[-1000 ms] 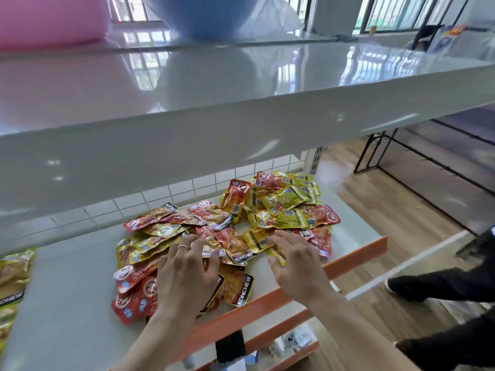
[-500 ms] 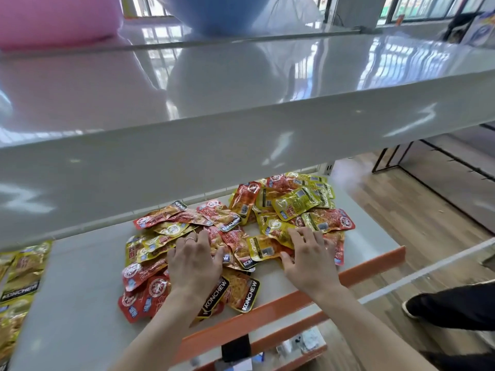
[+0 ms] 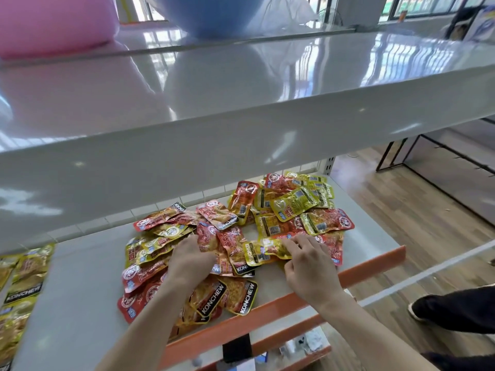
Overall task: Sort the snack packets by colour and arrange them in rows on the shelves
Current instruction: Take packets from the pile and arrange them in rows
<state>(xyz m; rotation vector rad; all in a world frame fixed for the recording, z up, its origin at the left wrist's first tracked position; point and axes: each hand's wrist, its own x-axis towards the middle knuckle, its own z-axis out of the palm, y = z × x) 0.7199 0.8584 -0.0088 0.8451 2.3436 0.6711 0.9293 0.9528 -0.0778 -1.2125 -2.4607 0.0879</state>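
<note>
The snack packets (image 3: 235, 234) lie heaped on the grey shelf (image 3: 80, 290), red and yellow mixed, the nearest just behind its orange front lip (image 3: 375, 266). Bare shelf lies open left of the heap — up to a row of yellow packets (image 3: 24, 285) at the left edge. The left hand (image 3: 191, 261) rests fingers-down on the pile; I cannot tell their grip. The right hand (image 3: 308, 266), half a second ago flat, now pinches a yellow packet (image 3: 267, 250).

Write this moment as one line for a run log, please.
stage: sorting | left hand: resting on mixed packet pile | right hand: fingers on yellow packet | yellow row: far left
</note>
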